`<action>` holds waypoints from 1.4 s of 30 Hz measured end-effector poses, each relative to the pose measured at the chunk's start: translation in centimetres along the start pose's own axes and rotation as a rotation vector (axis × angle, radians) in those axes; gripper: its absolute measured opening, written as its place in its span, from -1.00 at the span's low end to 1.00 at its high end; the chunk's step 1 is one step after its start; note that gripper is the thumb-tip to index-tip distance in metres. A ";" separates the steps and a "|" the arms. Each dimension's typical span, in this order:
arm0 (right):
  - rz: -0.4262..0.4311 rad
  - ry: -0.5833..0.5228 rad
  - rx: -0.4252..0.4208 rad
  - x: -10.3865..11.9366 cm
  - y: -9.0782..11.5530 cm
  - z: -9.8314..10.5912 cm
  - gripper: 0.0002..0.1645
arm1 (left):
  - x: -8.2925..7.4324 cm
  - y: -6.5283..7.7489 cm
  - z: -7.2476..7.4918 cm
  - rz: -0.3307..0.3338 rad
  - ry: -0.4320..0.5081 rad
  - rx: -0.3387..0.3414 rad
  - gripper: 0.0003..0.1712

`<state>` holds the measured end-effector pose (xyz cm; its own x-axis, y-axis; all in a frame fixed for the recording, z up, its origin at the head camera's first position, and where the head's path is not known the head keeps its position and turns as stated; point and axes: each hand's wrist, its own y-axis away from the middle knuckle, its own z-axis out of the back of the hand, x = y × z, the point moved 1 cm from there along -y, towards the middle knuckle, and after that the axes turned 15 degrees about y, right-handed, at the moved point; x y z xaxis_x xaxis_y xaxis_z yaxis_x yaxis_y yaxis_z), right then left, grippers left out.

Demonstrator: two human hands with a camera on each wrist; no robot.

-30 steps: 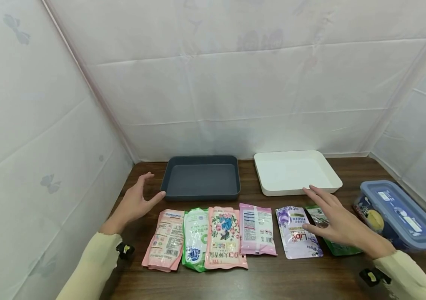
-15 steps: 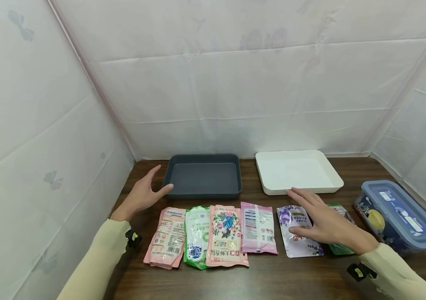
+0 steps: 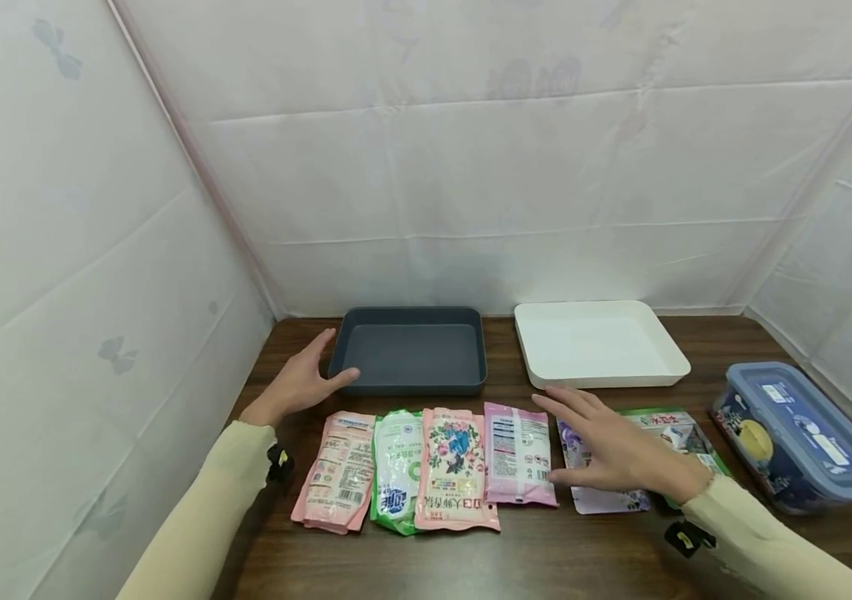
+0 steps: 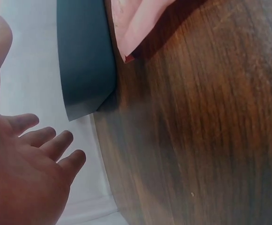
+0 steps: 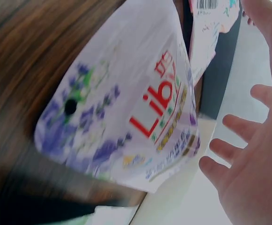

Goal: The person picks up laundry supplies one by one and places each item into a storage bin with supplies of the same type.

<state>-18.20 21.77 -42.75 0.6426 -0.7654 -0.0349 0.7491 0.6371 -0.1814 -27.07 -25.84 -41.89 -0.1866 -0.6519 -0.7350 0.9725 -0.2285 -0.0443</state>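
Note:
My left hand (image 3: 302,383) hovers at the left end of the dark grey tray (image 3: 411,350), fingers spread and holding nothing. Over the purple Liby pouch (image 5: 145,103) is my right hand (image 3: 606,442), also spread, its thumb and fingertips near the pink-and-white packet (image 3: 518,454). Part of the purple pouch is hidden by that hand in the head view. Further left in the row lie a pink floral pouch (image 3: 452,471), a green-and-white pouch (image 3: 396,471) and a pink pouch (image 3: 336,471). A green pouch (image 3: 677,429) lies right of the purple one.
Behind the pouches stands a white tray (image 3: 598,342), right of the grey one. A blue-lidded box (image 3: 809,433) sits at the right side of the brown wooden table (image 3: 546,558). White cloth walls (image 3: 471,183) rise at the back and both sides.
My right hand has moved left from the green pouch, across the purple pouch towards the pink-and-white packet, uncovering more of the green one. The left hand has shifted slightly right towards the grey tray.

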 end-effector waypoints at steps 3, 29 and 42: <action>0.010 0.002 0.019 0.5 -0.6 -0.1 0.24 | 0.1 -0.3 -0.1 0.008 0.001 0.018 0.23; 0.006 -0.014 0.249 1.9 -2.8 -1.2 0.32 | 1.0 -1.4 -1.0 0.031 -0.048 0.087 0.28; 0.006 -0.003 0.272 2.2 -2.9 -1.0 0.31 | 1.0 -1.3 -1.0 0.019 -0.052 0.071 0.25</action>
<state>-19.15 18.14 -43.31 0.6473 -0.7616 -0.0317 0.7608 0.6428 0.0898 -28.39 -25.47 -43.30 -0.1773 -0.6931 -0.6987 0.9640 -0.2653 0.0186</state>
